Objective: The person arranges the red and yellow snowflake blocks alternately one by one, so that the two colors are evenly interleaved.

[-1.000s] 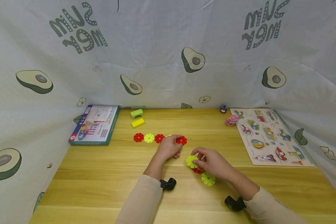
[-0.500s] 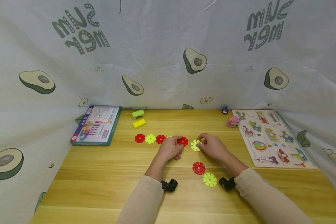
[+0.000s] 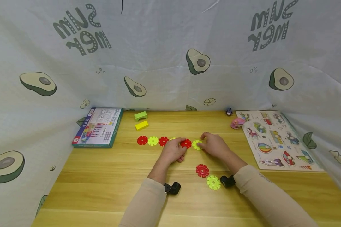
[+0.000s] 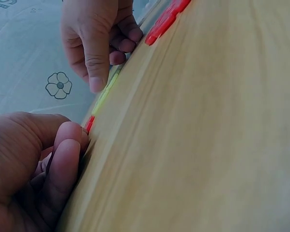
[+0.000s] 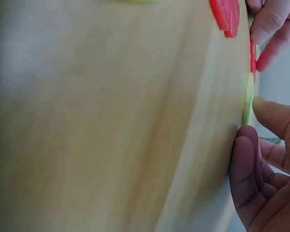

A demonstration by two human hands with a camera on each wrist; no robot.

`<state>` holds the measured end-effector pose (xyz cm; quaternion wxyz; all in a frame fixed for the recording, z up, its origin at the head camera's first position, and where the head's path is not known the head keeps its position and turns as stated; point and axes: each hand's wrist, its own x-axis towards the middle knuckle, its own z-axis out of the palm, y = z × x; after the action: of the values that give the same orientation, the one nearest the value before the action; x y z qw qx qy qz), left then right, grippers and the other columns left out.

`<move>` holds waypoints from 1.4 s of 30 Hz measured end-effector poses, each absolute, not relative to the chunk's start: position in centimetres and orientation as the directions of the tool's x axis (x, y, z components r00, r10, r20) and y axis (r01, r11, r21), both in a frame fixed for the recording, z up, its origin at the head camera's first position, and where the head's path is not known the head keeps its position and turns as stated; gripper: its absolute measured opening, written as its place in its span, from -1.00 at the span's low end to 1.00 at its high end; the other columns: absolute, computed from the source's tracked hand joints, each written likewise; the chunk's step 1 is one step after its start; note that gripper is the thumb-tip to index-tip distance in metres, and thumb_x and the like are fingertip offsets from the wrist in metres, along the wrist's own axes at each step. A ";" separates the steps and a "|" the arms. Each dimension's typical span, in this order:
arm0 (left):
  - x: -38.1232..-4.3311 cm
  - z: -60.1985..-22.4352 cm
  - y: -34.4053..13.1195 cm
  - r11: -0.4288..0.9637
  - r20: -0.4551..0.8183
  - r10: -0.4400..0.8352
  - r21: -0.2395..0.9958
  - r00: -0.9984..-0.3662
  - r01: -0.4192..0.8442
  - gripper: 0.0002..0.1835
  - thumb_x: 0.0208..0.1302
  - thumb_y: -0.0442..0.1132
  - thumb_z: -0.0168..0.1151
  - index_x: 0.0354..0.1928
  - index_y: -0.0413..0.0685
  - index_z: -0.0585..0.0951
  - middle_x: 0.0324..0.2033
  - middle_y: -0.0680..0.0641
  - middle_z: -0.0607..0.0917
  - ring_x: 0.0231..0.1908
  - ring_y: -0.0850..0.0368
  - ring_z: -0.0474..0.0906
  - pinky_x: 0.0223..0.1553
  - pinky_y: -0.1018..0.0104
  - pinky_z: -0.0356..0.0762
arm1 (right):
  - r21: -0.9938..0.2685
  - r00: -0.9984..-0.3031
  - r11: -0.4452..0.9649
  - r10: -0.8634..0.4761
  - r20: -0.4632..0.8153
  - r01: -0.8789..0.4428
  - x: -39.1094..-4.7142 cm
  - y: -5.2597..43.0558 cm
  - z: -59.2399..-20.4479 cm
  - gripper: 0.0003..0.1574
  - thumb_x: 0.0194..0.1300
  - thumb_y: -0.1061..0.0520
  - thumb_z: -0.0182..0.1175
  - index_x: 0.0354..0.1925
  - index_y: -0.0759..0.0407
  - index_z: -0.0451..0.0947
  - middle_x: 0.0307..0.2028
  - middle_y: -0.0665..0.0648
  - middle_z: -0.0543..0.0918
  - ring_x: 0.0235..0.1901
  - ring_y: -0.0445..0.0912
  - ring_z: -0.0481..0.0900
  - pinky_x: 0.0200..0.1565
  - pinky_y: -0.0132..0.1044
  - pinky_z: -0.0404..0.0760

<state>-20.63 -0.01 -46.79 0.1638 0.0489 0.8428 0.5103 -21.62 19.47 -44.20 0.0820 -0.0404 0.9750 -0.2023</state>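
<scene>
A row of notched plastic discs runs across the table, alternating red and yellow. My left hand point(image 3: 171, 151) holds the red disc point(image 3: 186, 143) near the row's right end between thumb and forefinger, partly covering a yellow disc behind it. At the right end, thumb and forefinger of my right hand point(image 3: 216, 146) pinch a yellow disc point(image 3: 196, 145), which lies flat right beside that red one. In the right wrist view the thumb is on this yellow disc point(image 5: 249, 99) and other fingertips rest at its near edge. A loose red disc point(image 3: 202, 170) and yellow disc point(image 3: 213, 182) lie closer to me.
A flat box point(image 3: 98, 127) stands back left, near a green arch block point(image 3: 140, 116) and a yellow block point(image 3: 142, 125). Back right are a picture puzzle board point(image 3: 275, 142), a pink toy point(image 3: 237, 123) and a small dark toy point(image 3: 229, 111). A printed curtain point(image 3: 164, 56) hangs behind.
My right hand has carried the yellow disc from above the loose discs to the row's right end, then shifted it slightly left towards the red disc. My left hand has stayed in place.
</scene>
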 end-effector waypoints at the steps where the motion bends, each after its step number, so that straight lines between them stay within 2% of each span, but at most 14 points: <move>1: -20.6 -46.8 0.0 0.475 -0.222 0.250 0.876 -0.942 -0.080 -0.52 0.24 -0.24 0.15 0.23 0.10 0.43 -0.72 -0.09 0.58 -0.76 0.10 0.55 -0.68 0.28 0.57 | -0.410 -0.984 0.911 -0.116 -0.139 -0.050 -21.5 19.5 -44.1 -0.53 0.20 -0.13 0.22 -0.08 0.15 0.48 -0.52 0.06 0.50 -0.55 -0.08 0.37 -0.52 -0.29 0.36; 9: -20.2 -46.8 -0.1 0.472 -0.180 0.285 0.881 -0.941 -0.025 -0.54 0.26 -0.16 0.18 0.22 0.13 0.44 -0.72 -0.06 0.57 -0.75 0.10 0.54 -0.68 0.30 0.57 | -0.524 -0.963 0.847 -0.209 -0.168 -0.093 -19.5 20.6 -43.2 -0.44 0.16 -0.08 0.27 0.02 0.18 0.42 -0.55 0.05 0.47 -0.60 -0.11 0.38 -0.56 -0.29 0.38; 14: -19.8 -46.9 0.4 0.388 -0.151 0.321 0.921 -0.935 -0.016 -0.57 0.25 -0.17 0.20 0.18 0.05 0.47 -0.69 -0.08 0.57 -0.74 0.07 0.54 -0.68 0.25 0.58 | -0.570 -0.941 0.813 -0.274 -0.201 -0.115 -17.1 21.2 -43.3 -0.41 0.12 -0.10 0.30 0.04 0.15 0.43 -0.56 0.03 0.46 -0.61 -0.13 0.38 -0.59 -0.29 0.38; 21: -19.5 -47.0 2.2 0.313 -0.161 0.335 0.948 -0.928 -0.051 -0.61 0.23 -0.22 0.20 0.12 0.03 0.51 -0.67 -0.10 0.56 -0.75 0.05 0.54 -0.67 0.19 0.59 | -0.568 -0.916 0.814 -0.312 -0.253 -0.121 -14.1 21.1 -43.1 -0.39 0.04 -0.19 0.33 0.00 0.04 0.46 -0.58 -0.03 0.46 -0.63 -0.17 0.39 -0.60 -0.34 0.37; 27: -19.5 -47.2 4.4 0.358 -0.178 0.278 0.931 -0.944 -0.070 -0.58 0.22 -0.24 0.19 0.15 0.07 0.51 -0.76 -0.07 0.52 -0.83 0.11 0.47 -0.74 0.24 0.55 | -0.541 -0.915 0.836 -0.285 -0.284 -0.092 -12.9 21.0 -43.4 -0.34 -0.07 -0.26 0.37 0.00 -0.09 0.47 -0.60 -0.02 0.43 -0.66 -0.17 0.34 -0.64 -0.38 0.27; 31: -19.5 -47.0 4.9 0.399 -0.209 0.234 0.911 -0.949 -0.102 -0.55 0.22 -0.25 0.18 0.18 0.08 0.48 -0.81 -0.07 0.49 -0.86 0.12 0.44 -0.78 0.27 0.52 | -0.547 -0.918 0.832 -0.283 -0.279 -0.090 -12.7 21.1 -43.7 -0.37 -0.09 -0.24 0.39 -0.03 -0.16 0.47 -0.60 -0.01 0.41 -0.66 -0.18 0.32 -0.65 -0.39 0.25; 38: -19.3 -46.6 4.9 0.403 -0.225 0.212 0.906 -0.951 -0.125 -0.57 0.24 -0.26 0.18 0.18 0.03 0.49 -0.80 -0.09 0.49 -0.85 0.11 0.44 -0.75 0.25 0.54 | -0.560 -0.922 0.821 -0.298 -0.249 -0.114 -12.7 21.0 -44.1 -0.44 -0.05 -0.16 0.40 -0.06 -0.13 0.48 -0.62 -0.01 0.40 -0.68 -0.18 0.32 -0.66 -0.39 0.26; 42: -19.4 -46.7 4.9 0.422 -0.223 0.211 0.899 -0.952 -0.117 -0.57 0.25 -0.26 0.18 0.18 0.03 0.49 -0.81 -0.08 0.49 -0.85 0.12 0.45 -0.75 0.26 0.54 | -0.571 -0.925 0.818 -0.271 -0.267 -0.075 -12.9 20.7 -44.0 -0.50 -0.08 -0.08 0.44 -0.14 -0.12 0.48 -0.60 0.02 0.40 -0.64 -0.15 0.34 -0.64 -0.37 0.29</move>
<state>-19.35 4.85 -46.69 0.1527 0.0281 0.8292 0.5370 -12.86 20.69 -43.98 0.1704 -0.0924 0.9380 -0.2875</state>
